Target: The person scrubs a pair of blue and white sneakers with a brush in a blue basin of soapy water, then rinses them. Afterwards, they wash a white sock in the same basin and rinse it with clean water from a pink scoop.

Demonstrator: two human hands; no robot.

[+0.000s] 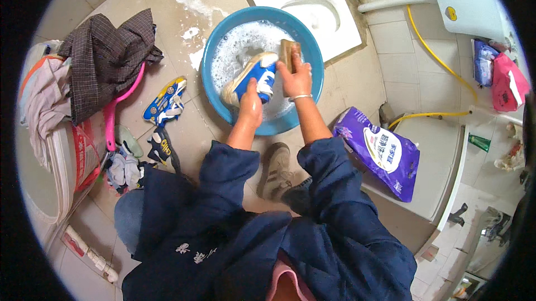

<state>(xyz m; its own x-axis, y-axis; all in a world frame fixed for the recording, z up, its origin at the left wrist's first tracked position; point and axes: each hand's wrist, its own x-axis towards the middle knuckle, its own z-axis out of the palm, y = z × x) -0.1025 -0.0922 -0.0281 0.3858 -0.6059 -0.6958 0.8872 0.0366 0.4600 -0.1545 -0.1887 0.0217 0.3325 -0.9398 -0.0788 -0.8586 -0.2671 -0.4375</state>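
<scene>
My left hand [250,102] grips a blue and white shoe [255,77] by its side, tilted over a round blue plastic basin [315,104]. Foamy water [234,41] fills much of the basin. In my right hand [298,77] is a scrubbing brush [289,52] with a brown, wood-like back, held close beside the shoe's white toe end. The bristles are hidden, so I cannot tell whether they touch the shoe. A bracelet circles my right wrist.
A squat toilet [347,37] lies behind the basin. A purple detergent bag [379,152] rests at right by a yellow hose [435,64]. At left are another blue shoe [165,100], a pink-handled item [111,125], small clothes [125,171] and a dark checked garment [104,50].
</scene>
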